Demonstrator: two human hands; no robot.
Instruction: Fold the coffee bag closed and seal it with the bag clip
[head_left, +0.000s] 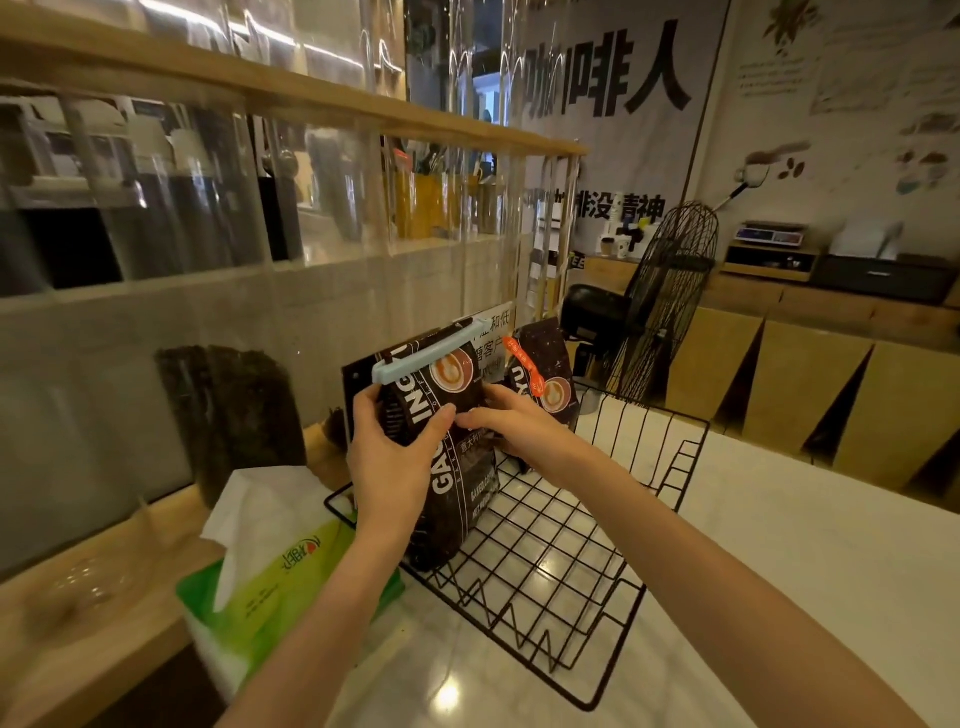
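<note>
A dark coffee bag (457, 478) with white lettering stands upright at the left end of a black wire basket (587, 566). A pale blue bag clip (428, 353) sits clamped across its folded top. My left hand (395, 447) grips the bag's left side just below the clip. My right hand (514, 426) holds the bag's right side at the same height. A second dark coffee bag (548, 374) with an orange clip (527, 366) stands behind, at the basket's far end.
A green tissue pack (270, 571) lies left of the basket on the white counter (779, 545). A clear ribbed partition (260, 218) rises behind the bags. A black fan (665, 301) stands at the back right, before wooden cabinets (810, 384).
</note>
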